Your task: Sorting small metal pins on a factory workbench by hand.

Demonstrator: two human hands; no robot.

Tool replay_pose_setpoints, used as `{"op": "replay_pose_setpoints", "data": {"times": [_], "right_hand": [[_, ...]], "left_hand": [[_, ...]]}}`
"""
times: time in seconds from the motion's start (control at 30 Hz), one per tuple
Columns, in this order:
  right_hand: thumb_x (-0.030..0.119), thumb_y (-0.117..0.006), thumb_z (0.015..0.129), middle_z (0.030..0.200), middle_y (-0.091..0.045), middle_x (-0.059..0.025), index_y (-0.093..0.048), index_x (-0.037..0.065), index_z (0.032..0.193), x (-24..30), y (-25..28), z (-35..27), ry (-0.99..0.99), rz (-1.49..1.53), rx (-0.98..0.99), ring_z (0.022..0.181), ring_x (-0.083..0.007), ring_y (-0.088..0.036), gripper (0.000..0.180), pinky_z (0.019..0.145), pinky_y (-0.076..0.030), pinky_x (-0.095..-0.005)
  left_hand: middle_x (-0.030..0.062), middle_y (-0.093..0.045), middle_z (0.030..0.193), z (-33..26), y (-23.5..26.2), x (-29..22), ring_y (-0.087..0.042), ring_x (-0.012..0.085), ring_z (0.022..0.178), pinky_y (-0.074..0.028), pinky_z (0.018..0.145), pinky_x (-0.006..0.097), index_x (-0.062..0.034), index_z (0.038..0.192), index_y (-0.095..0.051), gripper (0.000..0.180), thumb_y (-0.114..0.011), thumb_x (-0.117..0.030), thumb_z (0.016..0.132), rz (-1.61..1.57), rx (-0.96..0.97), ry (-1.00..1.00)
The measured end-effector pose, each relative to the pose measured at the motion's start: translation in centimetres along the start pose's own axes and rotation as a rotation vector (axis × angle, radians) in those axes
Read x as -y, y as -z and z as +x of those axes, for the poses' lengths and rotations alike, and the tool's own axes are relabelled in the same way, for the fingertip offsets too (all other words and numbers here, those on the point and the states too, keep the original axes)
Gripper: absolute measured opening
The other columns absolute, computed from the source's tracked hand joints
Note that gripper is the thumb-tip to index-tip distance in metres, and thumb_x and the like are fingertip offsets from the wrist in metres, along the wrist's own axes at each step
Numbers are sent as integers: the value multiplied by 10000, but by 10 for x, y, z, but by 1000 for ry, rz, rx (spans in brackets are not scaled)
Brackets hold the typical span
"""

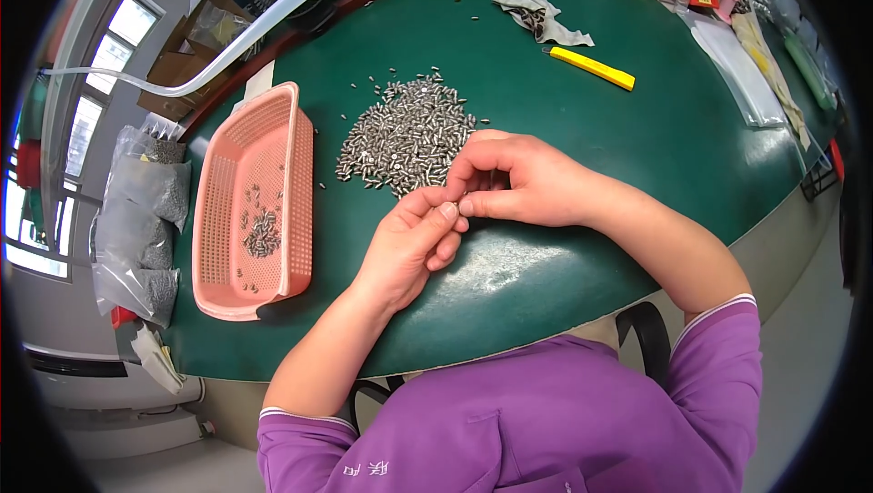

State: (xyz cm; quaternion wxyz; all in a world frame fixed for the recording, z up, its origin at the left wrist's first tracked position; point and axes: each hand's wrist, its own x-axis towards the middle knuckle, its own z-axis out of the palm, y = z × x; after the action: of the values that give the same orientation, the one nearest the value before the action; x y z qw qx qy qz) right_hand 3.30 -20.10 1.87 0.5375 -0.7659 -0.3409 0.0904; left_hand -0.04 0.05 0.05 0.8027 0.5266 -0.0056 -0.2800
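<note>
On the green worktop (pixel 582 156), the left hand (pixel 409 243) and right hand (pixel 514 179) meet fingertip to fingertip at the near edge of a pile of small metal pins (pixel 407 134), pinching something too small to identify. Pink basket (pixel 259 134) holds only a few pins; most remain in the pile.
</note>
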Motion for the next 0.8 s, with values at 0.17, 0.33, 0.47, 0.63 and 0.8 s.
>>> {"op": "replay_pose_setpoints", "data": {"times": [0.17, 0.33, 0.47, 0.63, 0.8], "right_hand": [[92, -651, 810, 892, -576, -43, -639, 86, 931, -5, 7, 0, 40, -260, -187, 842, -175, -580, 122, 719, -482, -296], [57, -648, 771, 905, -575, -52, -645, 98, 921, -16, 14, -2, 54, -523, -214, 897, -232, -574, 156, 764, -483, -340], [101, -659, 760, 919, -571, -52, -649, 127, 900, -17, 13, -5, 28, -549, -145, 926, -244, -565, 142, 784, -475, -366], [156, -659, 759, 908, -567, -52, -645, 135, 885, -14, 13, -5, 15, -621, -92, 948, -247, -560, 128, 801, -470, -378], [143, -658, 778, 908, -571, -52, -642, 105, 868, -18, 11, -4, 60, -731, -106, 917, -244, -563, 99, 768, -470, -366]], "left_hand": [[43, -543, 810, 1, 0, -1, -408, 73, 528, -304, 434, 179, -30, 1045, -532, 175, -462, -173, 973, -24, 53, -12], [61, -537, 824, 0, 0, -3, -401, 97, 528, -308, 439, 201, -15, 1045, -529, 242, -390, -207, 995, -38, 27, 7], [76, -540, 826, -1, 0, -4, -435, 118, 574, -328, 469, 212, 14, 1053, -524, 257, -370, -180, 986, -132, 42, -4], [78, -535, 847, 0, 0, -3, -421, 111, 567, -329, 469, 211, 5, 1065, -515, 267, -370, -207, 993, -74, 37, -9], [77, -536, 859, 1, 1, -2, -402, 103, 550, -324, 461, 208, -6, 1070, -514, 266, -372, -219, 998, -40, 32, -13]]}}
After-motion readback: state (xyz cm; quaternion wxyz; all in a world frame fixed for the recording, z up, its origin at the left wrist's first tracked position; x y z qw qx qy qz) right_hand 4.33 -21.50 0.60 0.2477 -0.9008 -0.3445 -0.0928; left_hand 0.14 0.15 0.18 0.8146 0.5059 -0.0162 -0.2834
